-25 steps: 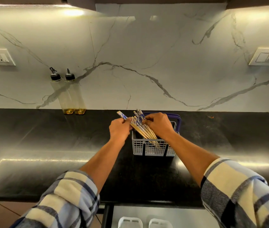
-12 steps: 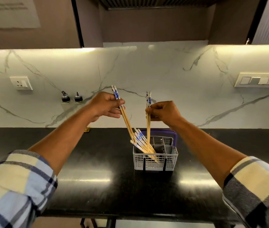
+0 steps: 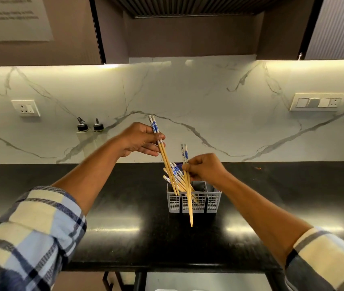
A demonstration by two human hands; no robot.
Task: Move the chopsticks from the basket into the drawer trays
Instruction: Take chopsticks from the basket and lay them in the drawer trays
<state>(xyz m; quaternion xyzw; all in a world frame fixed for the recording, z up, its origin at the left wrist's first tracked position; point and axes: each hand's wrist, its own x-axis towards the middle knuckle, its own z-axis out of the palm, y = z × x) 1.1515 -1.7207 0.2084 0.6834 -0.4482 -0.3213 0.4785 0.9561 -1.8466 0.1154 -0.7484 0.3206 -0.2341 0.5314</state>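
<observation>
A grey plastic basket (image 3: 213,201) stands on the black counter (image 3: 125,196), with several blue-patterned bamboo chopsticks (image 3: 174,172) leaning in its left compartment. My left hand (image 3: 140,139) is shut on a pair of chopsticks (image 3: 167,162), held high and slanted, their tips just at the basket's rim. To the right and lower, my right hand (image 3: 205,168) is shut on another pair (image 3: 188,196) that hangs nearly upright in front of the basket, tips down over the counter. The drawer trays show only as pale shapes at the bottom edge.
Two oil bottles (image 3: 89,128) stand against the marble backsplash at the left. Wall sockets (image 3: 25,108) and a switch plate (image 3: 318,102) are on the wall. The counter's front edge (image 3: 167,267) lies near me, with an open space (image 3: 206,281) below it.
Both hands lifted a pair of chopsticks out of the basket. Since then the right hand has drawn its pair toward me and lower; the camera view has tilted up.
</observation>
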